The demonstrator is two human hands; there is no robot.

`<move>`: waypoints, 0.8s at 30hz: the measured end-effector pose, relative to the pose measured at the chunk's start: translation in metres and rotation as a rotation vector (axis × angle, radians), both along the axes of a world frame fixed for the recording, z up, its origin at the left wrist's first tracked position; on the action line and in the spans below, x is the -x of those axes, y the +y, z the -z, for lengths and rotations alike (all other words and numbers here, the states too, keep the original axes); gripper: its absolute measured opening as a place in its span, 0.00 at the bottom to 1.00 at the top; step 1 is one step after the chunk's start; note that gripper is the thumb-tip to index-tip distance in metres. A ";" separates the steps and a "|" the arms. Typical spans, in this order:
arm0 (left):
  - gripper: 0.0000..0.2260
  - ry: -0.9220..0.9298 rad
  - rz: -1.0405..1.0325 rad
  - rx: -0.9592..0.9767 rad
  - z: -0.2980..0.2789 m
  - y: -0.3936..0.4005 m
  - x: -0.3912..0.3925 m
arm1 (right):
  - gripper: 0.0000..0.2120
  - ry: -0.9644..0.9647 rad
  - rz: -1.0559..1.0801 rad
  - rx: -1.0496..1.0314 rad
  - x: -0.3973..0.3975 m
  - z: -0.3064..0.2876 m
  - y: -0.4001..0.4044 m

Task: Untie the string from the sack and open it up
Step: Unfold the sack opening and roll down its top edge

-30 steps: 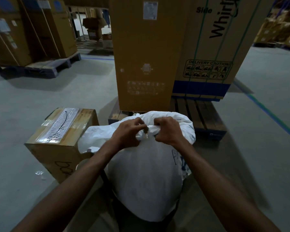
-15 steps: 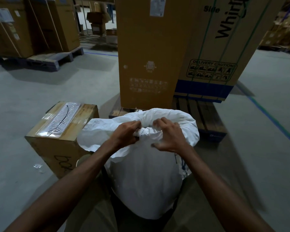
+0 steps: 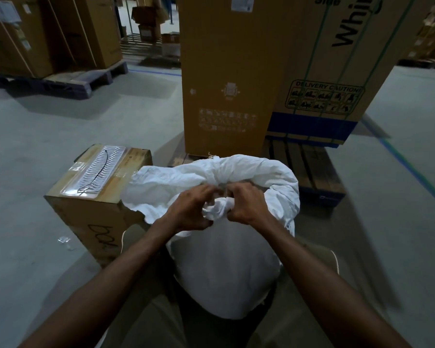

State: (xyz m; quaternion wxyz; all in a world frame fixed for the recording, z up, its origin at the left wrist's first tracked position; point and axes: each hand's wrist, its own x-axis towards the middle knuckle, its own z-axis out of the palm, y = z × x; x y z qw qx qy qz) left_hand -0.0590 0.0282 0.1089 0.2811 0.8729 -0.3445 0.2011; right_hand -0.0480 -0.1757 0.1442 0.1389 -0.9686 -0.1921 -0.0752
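2 hands at sack top | left hand (image 3: 190,212) and right hand (image 3: 245,205) moved closer since 0.5 s ago, fingers curled, pinching bunched neck of white sack (image 3: 224,262) by cardboard box (image 3: 96,197) | string too small to see | still tied, I think

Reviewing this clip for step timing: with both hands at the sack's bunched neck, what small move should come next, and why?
Probably keep picking at the tie with the fingertips to loosen it. The left hand and right hand both pinch the gathered neck of the white sack, which looks cinched and closed; the string itself is too small to make out, so pulling the mouth apart seems premature.
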 end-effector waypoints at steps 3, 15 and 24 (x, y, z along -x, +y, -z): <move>0.40 0.322 -0.010 0.173 0.003 0.008 -0.004 | 0.17 -0.062 0.020 -0.021 0.004 0.014 -0.003; 0.16 0.154 -0.139 0.076 0.005 -0.008 -0.009 | 0.35 0.127 -0.049 -0.007 0.001 0.009 -0.009; 0.11 -0.061 -0.037 -0.134 0.025 -0.011 0.001 | 0.13 -0.017 -0.048 0.116 0.003 0.016 0.002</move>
